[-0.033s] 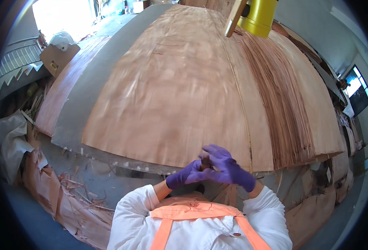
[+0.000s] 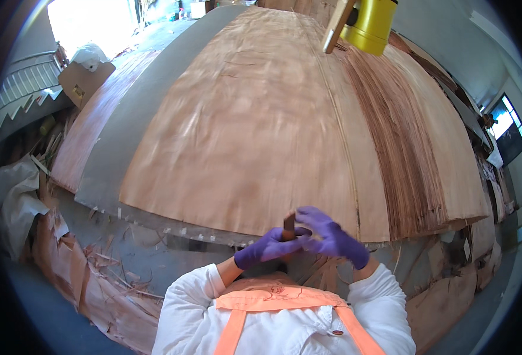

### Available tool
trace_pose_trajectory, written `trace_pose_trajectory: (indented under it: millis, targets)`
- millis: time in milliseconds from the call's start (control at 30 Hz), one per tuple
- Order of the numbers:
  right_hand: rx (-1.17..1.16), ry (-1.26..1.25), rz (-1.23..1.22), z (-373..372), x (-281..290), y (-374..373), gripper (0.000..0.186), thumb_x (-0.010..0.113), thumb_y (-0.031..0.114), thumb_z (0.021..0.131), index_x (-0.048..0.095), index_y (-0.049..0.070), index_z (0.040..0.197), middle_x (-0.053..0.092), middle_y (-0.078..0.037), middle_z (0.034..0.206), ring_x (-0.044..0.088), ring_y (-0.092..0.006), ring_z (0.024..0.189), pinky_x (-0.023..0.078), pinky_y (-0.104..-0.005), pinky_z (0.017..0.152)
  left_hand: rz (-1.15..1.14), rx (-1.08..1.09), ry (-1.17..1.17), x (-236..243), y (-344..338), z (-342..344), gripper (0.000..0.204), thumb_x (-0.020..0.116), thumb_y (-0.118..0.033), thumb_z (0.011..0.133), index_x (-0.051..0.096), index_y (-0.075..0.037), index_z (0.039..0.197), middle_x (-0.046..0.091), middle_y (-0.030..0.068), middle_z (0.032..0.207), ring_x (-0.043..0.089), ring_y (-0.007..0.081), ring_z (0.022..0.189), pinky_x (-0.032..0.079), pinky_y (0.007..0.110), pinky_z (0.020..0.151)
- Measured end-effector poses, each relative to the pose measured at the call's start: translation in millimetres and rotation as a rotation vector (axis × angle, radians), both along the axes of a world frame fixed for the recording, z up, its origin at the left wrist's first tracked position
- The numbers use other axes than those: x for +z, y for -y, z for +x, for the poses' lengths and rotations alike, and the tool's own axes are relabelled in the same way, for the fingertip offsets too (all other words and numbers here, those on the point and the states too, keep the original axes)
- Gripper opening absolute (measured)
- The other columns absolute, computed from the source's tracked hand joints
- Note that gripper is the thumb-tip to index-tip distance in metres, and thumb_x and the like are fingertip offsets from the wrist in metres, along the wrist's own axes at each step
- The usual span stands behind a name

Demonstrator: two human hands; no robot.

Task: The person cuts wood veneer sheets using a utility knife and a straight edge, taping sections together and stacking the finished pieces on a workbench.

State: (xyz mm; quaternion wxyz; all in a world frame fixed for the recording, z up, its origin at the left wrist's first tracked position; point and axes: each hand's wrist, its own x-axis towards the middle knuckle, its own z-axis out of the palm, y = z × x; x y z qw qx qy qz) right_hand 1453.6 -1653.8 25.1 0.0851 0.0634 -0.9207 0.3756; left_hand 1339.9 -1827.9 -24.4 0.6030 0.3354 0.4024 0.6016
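Both my hands wear purple gloves and meet at the near edge of a broad wood veneer sheet (image 2: pixel 237 148). My left hand (image 2: pixel 268 247) is closed around a short, narrow brown piece (image 2: pixel 289 225) that stands up from the fist; it looks like a strip of wood or a tool handle, and its lower part is hidden. Beside it, my right hand (image 2: pixel 332 238) has its fingers apart, the tips close to the brown piece. Whether they touch it I cannot tell. Nothing shows in the right hand.
Right of the sheet lies a stack of darker veneer strips (image 2: pixel 385 148), with a paler sheet (image 2: pixel 444 154) beyond. A grey strip of table (image 2: pixel 131 106) runs along the left. A yellow fixture (image 2: pixel 372 26) hangs overhead. Torn veneer scraps (image 2: pixel 72 266) litter the near left.
My right hand has shifted slightly right, away from the left fist, and more of the brown piece now shows. The left hand stays closed around it.
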Motion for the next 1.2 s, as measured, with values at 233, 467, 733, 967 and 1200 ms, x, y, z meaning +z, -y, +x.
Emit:
trace_pose_trajectory:
  millis: [233,467,733,967,1200]
  targets:
    - [-1.08,0.209,0.624,71.7,-103.7,-141.9,0.058,0.057,0.045,0.084,0.053,-0.005,0.113,0.053,-0.026,0.118,0.049,-0.0434,0.108,0.041,-0.047,0.094,-0.046,0.375,0.15,-21.0,101.1,-31.4,0.036,0.052,-0.016,0.095,0.049,0.001,0.127,0.065,0.0118,0.102,0.063,0.0192,0.096,0.049,0.033,0.086]
    - [-0.902,0.077,0.539,75.8,-132.6,-173.1,0.043,0.062,0.033,0.082,0.059,-0.004,0.104,0.06,-0.023,0.103,0.058,-0.0387,0.09,0.047,-0.0443,0.08,-0.186,0.734,0.067,-19.4,180.6,-26.1,0.036,0.053,-0.019,0.094,0.053,0.001,0.123,0.065,0.0123,0.101,0.064,0.0192,0.084,0.052,0.032,0.077]
    - [-1.286,0.29,-0.279,37.5,-96.7,-172.0,0.025,0.055,0.017,0.084,0.058,0.0,0.101,0.054,-0.007,0.059,0.049,-0.0175,0.04,0.037,-0.0301,0.036,-0.128,0.842,0.083,-27.2,205.8,-48.0,0.036,0.053,-0.017,0.092,0.053,0.002,0.123,0.064,0.0135,0.106,0.064,0.0217,0.09,0.051,0.032,0.079]
    - [-1.323,0.093,-0.35,38.2,-91.4,-60.3,0.031,0.057,0.027,0.091,0.062,-0.003,0.099,0.052,-0.003,0.057,0.043,-0.0084,0.04,0.033,-0.0241,0.036,-0.1,0.883,0.02,-11.7,273.1,-147.9,0.031,0.053,-0.015,0.092,0.059,0.001,0.118,0.064,0.0115,0.112,0.065,0.0172,0.086,0.051,0.028,0.074]
    - [-1.292,0.075,-0.479,28.1,-87.4,152.0,0.022,0.057,0.021,0.092,0.062,0.001,0.1,0.05,0.001,0.057,0.045,-0.0059,0.044,0.035,-0.0221,0.039,-0.066,0.991,0.02,9.2,347.6,-260.7,0.038,0.051,-0.012,0.092,0.047,-0.001,0.128,0.06,0.0152,0.116,0.066,0.0182,0.079,0.052,0.028,0.068]
